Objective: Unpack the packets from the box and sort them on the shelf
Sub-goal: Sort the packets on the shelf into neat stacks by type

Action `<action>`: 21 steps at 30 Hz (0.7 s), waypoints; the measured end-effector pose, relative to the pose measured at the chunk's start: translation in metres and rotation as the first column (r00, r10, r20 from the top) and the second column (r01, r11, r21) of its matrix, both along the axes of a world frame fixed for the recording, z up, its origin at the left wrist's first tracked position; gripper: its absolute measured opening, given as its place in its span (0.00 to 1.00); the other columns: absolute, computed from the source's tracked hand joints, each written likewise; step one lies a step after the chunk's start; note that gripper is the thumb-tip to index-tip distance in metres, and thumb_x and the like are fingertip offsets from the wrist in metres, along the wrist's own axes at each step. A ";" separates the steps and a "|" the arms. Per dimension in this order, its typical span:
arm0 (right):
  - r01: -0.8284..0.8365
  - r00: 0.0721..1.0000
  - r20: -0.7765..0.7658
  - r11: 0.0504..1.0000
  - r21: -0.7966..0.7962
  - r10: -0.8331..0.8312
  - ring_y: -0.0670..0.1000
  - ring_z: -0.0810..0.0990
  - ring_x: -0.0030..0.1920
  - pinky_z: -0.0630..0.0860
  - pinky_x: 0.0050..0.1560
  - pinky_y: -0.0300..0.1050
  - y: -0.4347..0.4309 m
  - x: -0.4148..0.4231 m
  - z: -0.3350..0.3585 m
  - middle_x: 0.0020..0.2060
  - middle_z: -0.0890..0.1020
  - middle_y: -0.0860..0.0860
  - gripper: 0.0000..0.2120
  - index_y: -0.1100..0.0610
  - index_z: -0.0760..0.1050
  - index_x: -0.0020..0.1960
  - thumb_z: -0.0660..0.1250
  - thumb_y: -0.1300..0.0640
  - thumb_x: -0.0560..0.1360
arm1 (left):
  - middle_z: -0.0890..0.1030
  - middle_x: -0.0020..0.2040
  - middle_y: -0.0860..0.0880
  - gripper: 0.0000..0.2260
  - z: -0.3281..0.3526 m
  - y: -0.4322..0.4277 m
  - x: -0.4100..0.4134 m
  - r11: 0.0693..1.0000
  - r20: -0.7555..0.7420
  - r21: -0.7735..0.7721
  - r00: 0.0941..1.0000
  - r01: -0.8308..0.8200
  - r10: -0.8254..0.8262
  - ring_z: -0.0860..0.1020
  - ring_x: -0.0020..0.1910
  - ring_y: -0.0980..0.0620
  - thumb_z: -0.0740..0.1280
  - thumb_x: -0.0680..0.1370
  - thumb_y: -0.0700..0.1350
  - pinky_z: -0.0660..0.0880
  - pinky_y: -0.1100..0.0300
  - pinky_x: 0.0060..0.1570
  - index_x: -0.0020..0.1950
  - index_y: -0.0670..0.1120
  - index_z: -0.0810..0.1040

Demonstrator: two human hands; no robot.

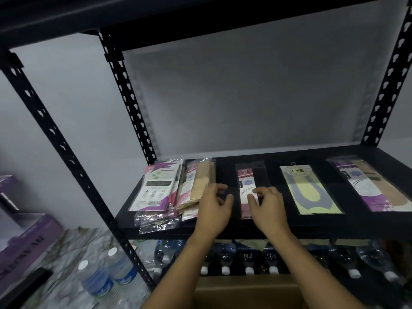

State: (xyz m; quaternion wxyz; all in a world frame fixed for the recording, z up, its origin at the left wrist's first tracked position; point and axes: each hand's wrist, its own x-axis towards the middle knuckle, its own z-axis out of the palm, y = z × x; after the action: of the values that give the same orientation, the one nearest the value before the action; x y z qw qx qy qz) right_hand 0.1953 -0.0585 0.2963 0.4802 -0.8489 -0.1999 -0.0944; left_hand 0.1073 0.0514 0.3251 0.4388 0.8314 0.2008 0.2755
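The right hand is bending its fingers onto the pink-and-black flat plastic packet, thumb and fingertips seemingly pinching its lower middle. The left hand is curling just beside it, between that packet and the pile of beige clear-wrapped packets. Whether it is grasping anything I cannot tell, since whatever is lying under its fingers is dark against the black metal shelf.

Further out, the yellow-and-grey flat packet and the purple-and-beige long packet are lying apart to the right, and the white-and-purple packet stack is sitting at the far left. This looks like the placing step: 1 packet is being squared up in its own spot in the row. Next the hands should be letting go and reaching down to the brown cardboard box for another.

The box is showing only part of its top between the forearms, so its contents are staying unseen. The rightmost packet is running off the frame, and the printed labels are too blurred to read.
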 end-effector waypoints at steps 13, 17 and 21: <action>-0.173 0.933 -0.313 0.984 0.050 0.179 0.53 0.78 0.38 0.74 0.39 0.44 0.099 -0.037 0.021 0.41 0.80 0.56 0.20 0.65 0.77 0.47 0.70 0.47 0.71 | 0.73 0.60 0.51 0.16 -0.010 0.075 -0.054 0.959 -0.131 0.218 0.968 -0.182 0.214 0.71 0.62 0.51 0.68 0.75 0.48 0.71 0.53 0.63 0.62 0.49 0.73; -0.188 0.926 -0.331 0.982 0.007 0.179 0.51 0.77 0.42 0.72 0.41 0.41 0.108 -0.036 0.015 0.48 0.78 0.55 0.22 0.61 0.75 0.52 0.73 0.45 0.69 | 0.66 0.68 0.51 0.23 -0.027 0.082 -0.057 0.901 -0.279 0.409 0.920 -0.145 0.275 0.60 0.72 0.50 0.68 0.75 0.53 0.56 0.47 0.74 0.69 0.52 0.68; -0.175 0.942 -0.298 0.983 -0.056 0.151 0.55 0.73 0.54 0.74 0.54 0.47 0.112 -0.033 0.013 0.54 0.68 0.54 0.23 0.59 0.73 0.57 0.70 0.43 0.70 | 0.66 0.69 0.52 0.24 -0.031 0.082 -0.058 0.868 -0.214 0.470 0.933 -0.160 0.288 0.60 0.71 0.50 0.68 0.75 0.52 0.56 0.49 0.73 0.69 0.52 0.68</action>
State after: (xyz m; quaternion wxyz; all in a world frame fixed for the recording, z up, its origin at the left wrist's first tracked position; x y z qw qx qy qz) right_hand 0.1620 0.0531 0.3095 0.4754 -0.8529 -0.2000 0.0806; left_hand 0.0497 0.1337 0.2940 0.1692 0.9104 0.2877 0.2444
